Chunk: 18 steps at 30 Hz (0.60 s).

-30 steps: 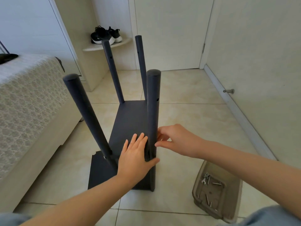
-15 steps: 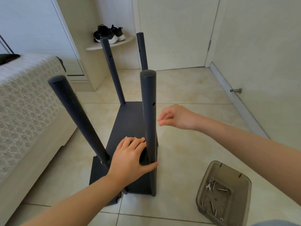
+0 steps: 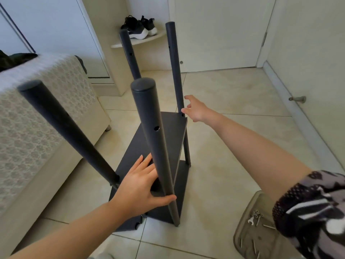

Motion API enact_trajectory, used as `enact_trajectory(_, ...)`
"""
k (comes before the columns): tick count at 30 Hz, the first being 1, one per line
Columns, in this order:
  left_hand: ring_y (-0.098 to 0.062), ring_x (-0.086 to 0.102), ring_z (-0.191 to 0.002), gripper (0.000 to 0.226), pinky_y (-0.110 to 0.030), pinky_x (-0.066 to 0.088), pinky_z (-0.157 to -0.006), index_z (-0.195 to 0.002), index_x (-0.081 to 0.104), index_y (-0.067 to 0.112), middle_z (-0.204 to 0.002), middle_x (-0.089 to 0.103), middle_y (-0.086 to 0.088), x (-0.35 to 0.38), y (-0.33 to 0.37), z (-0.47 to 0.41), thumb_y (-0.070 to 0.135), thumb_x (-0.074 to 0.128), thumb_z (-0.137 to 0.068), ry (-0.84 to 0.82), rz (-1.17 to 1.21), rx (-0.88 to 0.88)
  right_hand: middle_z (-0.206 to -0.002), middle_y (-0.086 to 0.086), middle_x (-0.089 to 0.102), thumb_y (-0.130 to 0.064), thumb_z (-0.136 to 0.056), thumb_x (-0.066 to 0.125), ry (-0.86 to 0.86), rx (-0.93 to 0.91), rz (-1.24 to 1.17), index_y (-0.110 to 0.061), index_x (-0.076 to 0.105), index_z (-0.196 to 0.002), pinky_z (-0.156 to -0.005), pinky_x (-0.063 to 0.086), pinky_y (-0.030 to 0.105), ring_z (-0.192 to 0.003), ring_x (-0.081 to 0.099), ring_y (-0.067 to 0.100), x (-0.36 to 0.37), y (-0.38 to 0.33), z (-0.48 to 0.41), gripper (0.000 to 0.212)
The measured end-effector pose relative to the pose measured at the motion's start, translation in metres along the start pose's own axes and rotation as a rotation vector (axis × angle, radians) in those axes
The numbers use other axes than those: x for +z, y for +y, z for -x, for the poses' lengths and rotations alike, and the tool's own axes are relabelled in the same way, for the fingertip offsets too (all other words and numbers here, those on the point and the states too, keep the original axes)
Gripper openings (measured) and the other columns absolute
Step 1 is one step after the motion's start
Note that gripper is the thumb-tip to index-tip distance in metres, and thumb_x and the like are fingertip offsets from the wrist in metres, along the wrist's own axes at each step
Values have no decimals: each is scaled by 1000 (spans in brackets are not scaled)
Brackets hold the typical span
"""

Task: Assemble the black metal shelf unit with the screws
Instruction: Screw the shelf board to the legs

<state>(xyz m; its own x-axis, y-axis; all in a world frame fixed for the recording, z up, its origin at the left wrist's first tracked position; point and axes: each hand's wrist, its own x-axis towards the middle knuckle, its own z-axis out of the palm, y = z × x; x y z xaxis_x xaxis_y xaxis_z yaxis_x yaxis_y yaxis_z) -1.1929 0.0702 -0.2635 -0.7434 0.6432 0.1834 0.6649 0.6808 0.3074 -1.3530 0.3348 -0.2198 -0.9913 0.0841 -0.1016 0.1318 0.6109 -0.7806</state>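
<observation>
R hand (image 3: 197,111) now by rear post (image 3: 175,71)

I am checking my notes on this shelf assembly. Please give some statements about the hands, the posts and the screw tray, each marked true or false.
1. The left hand rests on the shelf panel beside the near post. True.
2. The right hand grips a screw. False: it is open, with no screw showing, beside the far right post.
3. The tray of screws sits on the bed. False: it is on the floor.
4. Shoes sit on a corner shelf. True.
</observation>
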Motion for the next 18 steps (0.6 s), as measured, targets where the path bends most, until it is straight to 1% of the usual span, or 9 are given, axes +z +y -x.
enact_trajectory(2, -2, -3, -153, 85, -32, -3, -120, -144, 50, 38, -156, 21, 28, -1, 2, -1, 91, 38, -78, -6, 11, 6, -131, 6, 52, -24, -104, 45, -32, 24, -47, -32, 25, -151, -85, 54, 42, -111, 56, 27, 4, 0, -5, 52)
enact_trajectory(5, -5, -1, -153, 83, -34, -6, -119, -144, 48, 38, -156, 22, 27, -2, 3, -1, 87, 44, -78, -17, -2, 4, -125, 9, 54, -25, -106, 40, -60, 76, -95, -30, 29, -146, -91, 55, 51, -106, 59, 31, 12, -1, -9, 42)
enact_trajectory(8, -7, -1, -153, 80, -34, -6, -120, -146, 44, 40, -157, 20, 27, -1, 4, -2, 85, 45, -80, -20, -10, 8, -119, 12, 56, -27, -106, 38, -47, 102, -157, -26, 35, -138, -87, 57, 51, -100, 61, 33, 15, 1, -10, 32)
enact_trajectory(11, -13, 8, -153, 81, -42, 0, -120, -145, 49, 34, -156, 24, 24, -1, 5, -2, 83, 47, -81, 2, -18, 20, -122, 13, 56, -24, -107, 38, -33, 123, -236, -23, 38, -135, -85, 58, 53, -108, 60, 35, 15, 1, -11, 29)
enact_trajectory(14, -14, 8, -154, 80, -44, -1, -120, -144, 51, 32, -156, 25, 23, -1, 6, -3, 82, 49, -81, 4, -10, 25, -128, 11, 52, -23, -107, 38, -34, 129, -257, -23, 36, -138, -86, 57, 55, -113, 58, 34, 13, 2, -9, 31)
enact_trajectory(16, -16, 10, -153, 80, -45, 0, -120, -143, 54, 30, -155, 27, 21, -1, 5, -4, 80, 50, -81, 10, -10, 32, -128, 9, 50, -23, -107, 38, -38, 131, -264, -23, 35, -136, -83, 59, 53, -111, 58, 34, 11, 4, -8, 30)
enact_trajectory(18, -18, 12, -153, 80, -48, 3, -121, -141, 57, 27, -154, 30, 19, -2, 6, -5, 79, 50, -81, 22, -9, 27, -126, 7, 50, -24, -107, 38, -48, 127, -247, -25, 35, -132, -78, 61, 48, -105, 60, 35, 8, 8, -6, 26)
